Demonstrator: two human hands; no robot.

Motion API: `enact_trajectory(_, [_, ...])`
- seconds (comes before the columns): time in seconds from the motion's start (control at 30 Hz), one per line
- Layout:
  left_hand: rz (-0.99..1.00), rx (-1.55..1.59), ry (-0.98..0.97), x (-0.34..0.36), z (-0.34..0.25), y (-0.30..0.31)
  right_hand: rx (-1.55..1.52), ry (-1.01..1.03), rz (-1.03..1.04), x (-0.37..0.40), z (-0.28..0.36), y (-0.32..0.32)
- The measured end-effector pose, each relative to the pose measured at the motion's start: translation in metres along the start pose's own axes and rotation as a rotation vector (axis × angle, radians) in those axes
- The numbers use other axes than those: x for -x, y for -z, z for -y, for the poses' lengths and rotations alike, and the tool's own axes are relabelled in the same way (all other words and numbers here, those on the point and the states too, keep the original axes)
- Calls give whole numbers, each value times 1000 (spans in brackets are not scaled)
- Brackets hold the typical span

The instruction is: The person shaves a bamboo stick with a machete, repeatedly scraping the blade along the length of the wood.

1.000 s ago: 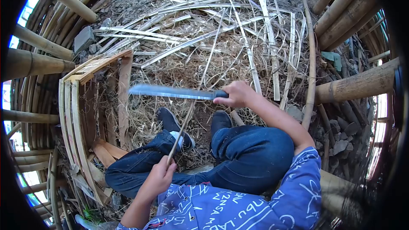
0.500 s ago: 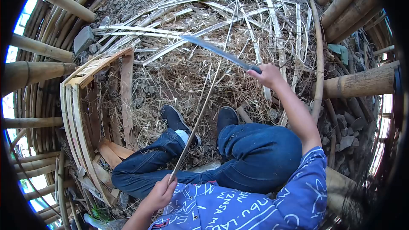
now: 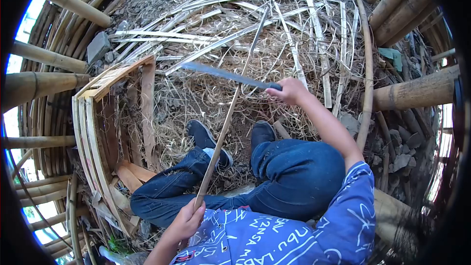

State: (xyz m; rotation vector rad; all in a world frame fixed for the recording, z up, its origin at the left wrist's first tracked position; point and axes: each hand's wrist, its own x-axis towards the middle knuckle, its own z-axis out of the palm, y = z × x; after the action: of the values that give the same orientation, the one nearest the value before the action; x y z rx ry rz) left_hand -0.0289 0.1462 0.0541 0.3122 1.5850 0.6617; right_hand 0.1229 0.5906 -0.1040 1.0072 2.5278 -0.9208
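My left hand (image 3: 188, 220) is closed round the lower end of a long bamboo strip (image 3: 219, 147), close to my shirt. The strip slants up and away between my feet toward the shavings. In my right hand (image 3: 288, 91) is the dark handle of a long-bladed knife (image 3: 221, 73). Its blade points left and overlaps the strip at about mid-length, a little blurred. My fingers wrap the handle. Curly bamboo shavings (image 3: 171, 140) cover the ground around my shoes.
A wooden crate (image 3: 88, 132) lies at the left, with a grey block (image 3: 98, 47) behind it. Long pale bamboo strips (image 3: 314, 29) are strewn ahead. Bamboo poles (image 3: 414, 93) form the sides, and broken stones (image 3: 403, 152) lie at the right.
My right hand and the knife have moved left and nearer to me, with the blade now across the bamboo strip. The strip has turned in my left hand, showing a broader face.
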Motion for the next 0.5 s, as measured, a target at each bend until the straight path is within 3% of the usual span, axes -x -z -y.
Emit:
enact_trajectory(0.2, [9, -148, -9, 14, -17, 7, 49, -16, -116, 0, -22, 10])
enact_trajectory(0.27, [10, -205, -17, 20, -19, 6, 58, -87, -204, -1, -26, 11])
enact_trajectory(0.3, [-19, -275, -34, 30, -25, 4, -56, -278, -131, 3, -20, 26])
enact_trajectory(0.5, [-60, -265, 13, 42, -10, 17, 71, -161, -181, 1, -19, 25])
